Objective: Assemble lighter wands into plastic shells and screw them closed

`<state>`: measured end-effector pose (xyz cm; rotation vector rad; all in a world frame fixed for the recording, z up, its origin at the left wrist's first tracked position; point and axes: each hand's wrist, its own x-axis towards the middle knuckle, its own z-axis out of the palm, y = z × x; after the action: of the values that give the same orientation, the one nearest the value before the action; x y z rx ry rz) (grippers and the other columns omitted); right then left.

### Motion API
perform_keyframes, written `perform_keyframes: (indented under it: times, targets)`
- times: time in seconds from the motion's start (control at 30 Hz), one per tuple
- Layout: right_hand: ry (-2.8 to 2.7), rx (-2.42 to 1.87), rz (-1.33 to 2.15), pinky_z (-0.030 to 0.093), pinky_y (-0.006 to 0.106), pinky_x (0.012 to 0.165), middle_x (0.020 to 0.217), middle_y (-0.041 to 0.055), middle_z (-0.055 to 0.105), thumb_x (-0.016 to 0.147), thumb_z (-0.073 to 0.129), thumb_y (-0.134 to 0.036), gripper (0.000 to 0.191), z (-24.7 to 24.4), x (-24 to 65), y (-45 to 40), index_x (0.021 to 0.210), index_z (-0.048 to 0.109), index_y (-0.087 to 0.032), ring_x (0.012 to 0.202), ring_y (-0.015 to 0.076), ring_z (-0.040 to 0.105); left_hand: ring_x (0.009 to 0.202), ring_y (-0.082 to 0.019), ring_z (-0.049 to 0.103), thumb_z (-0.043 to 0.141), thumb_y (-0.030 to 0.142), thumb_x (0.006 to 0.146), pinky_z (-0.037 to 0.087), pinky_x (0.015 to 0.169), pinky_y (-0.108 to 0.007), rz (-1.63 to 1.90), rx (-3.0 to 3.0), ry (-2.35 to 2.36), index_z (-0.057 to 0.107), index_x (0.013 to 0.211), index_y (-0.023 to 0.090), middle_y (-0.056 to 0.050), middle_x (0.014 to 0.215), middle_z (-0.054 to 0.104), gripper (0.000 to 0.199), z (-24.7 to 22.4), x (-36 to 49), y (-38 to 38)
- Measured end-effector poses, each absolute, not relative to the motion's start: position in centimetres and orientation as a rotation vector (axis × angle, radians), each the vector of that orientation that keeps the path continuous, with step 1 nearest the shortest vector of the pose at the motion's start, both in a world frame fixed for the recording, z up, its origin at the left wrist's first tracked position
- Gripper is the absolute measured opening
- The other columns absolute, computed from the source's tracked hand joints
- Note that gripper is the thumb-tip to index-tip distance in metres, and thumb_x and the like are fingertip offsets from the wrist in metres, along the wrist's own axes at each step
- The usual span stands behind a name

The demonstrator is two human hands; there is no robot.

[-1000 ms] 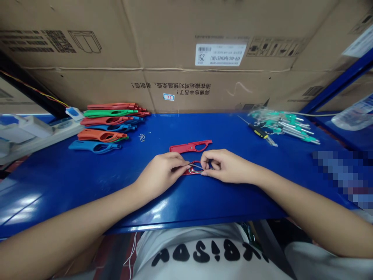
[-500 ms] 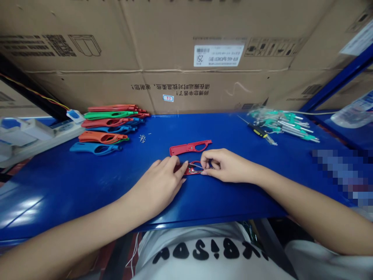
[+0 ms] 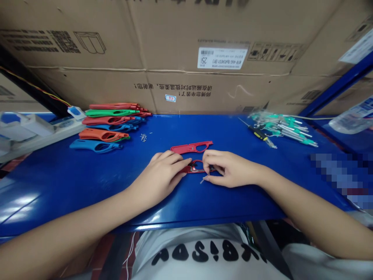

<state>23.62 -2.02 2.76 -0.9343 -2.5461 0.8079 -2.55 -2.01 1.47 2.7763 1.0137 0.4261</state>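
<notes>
My left hand (image 3: 163,173) is closed on the handle end of a red lighter shell half (image 3: 199,170), which lies on the blue table and has wires and small parts inside. My right hand (image 3: 230,169), over the shell's other end, pinches a short, thin, pale strip (image 3: 202,180) between thumb and finger. The strip sticks out over the table on the near side of the shell; its exact kind is unclear. Just beyond both hands rests a second red shell half (image 3: 186,149) with a loop opening. My fingers hide both ends of the shell being worked on.
Stacked coloured lighter shells (image 3: 106,134) lie at the left, beside small screws (image 3: 143,137). A screwdriver (image 3: 258,133) and a bag of green-and-metal parts (image 3: 287,128) sit at the back right. Behind stands a large carton (image 3: 175,50); a power strip (image 3: 62,128) is far left.
The thin strip in my right fingers has swung from lying across the shell to pointing off its near side. My left hand stays on the shell, fingers slightly shifted.
</notes>
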Motion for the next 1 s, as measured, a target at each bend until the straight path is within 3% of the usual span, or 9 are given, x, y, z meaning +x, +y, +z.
perform_keyframes:
  times: [0.27, 0.4, 0.57, 0.7, 1.0]
  targets:
    - [-2.610, -0.923, 0.828, 0.038, 0.024, 0.064, 0.095, 0.0008, 0.057, 0.088, 0.070, -0.050, 0.033, 2.8, 23.9, -1.9, 0.087, 0.062, -0.018, 0.067, 0.0088, 0.049, 0.098, -0.022, 0.063, 0.056, 0.021, 0.099, 0.051, 0.086, -0.039, 0.499, 2.750, 0.912, 0.072, 0.118, 0.020, -0.009, 0.108, 0.067, 0.025, 1.0, -2.5, -1.4]
    - [-2.602, -0.974, 0.677, 0.037, 0.025, 0.066, 0.086, 0.0015, 0.057, 0.100, 0.054, -0.038, 0.031, 2.2, 23.5, -1.8, 0.078, 0.058, -0.017, 0.070, 0.0109, 0.051, 0.093, -0.023, 0.062, 0.049, 0.024, 0.102, 0.053, 0.083, -0.040, 0.458, 2.812, 0.909, 0.073, 0.117, 0.017, -0.011, 0.104, 0.066, 0.029, 1.2, -2.3, -1.5]
    - [-2.664, -1.070, 0.616, 0.036, 0.024, 0.063, 0.097, 0.0020, 0.064, 0.093, 0.063, -0.027, 0.010, 2.2, 23.4, -2.0, 0.096, 0.059, -0.019, 0.070, 0.0115, 0.053, 0.101, -0.023, 0.061, 0.048, 0.021, 0.102, 0.055, 0.090, -0.040, 0.532, 2.733, 0.897, 0.070, 0.121, 0.016, -0.012, 0.110, 0.064, 0.029, 0.9, -2.3, -1.8]
    - [-2.683, -1.099, 0.587, 0.037, 0.025, 0.063, 0.099, 0.0035, 0.065, 0.095, 0.060, -0.027, 0.010, 2.4, 23.4, -2.1, 0.101, 0.060, -0.019, 0.072, 0.0128, 0.055, 0.108, -0.023, 0.061, 0.049, 0.017, 0.100, 0.054, 0.094, -0.040, 0.559, 2.678, 0.877, 0.064, 0.129, 0.019, -0.011, 0.117, 0.064, 0.033, 0.8, -2.3, -1.9]
    - [-2.694, -1.017, 0.484, 0.041, 0.025, 0.065, 0.103, 0.0058, 0.065, 0.097, 0.058, -0.028, 0.014, 2.0, 23.9, -2.0, 0.102, 0.068, -0.020, 0.076, 0.0139, 0.059, 0.113, -0.027, 0.056, 0.047, 0.013, 0.099, 0.054, 0.093, -0.044, 0.462, 2.798, 0.779, 0.068, 0.128, 0.026, -0.011, 0.123, 0.062, 0.038, 1.0, -2.6, -1.9]
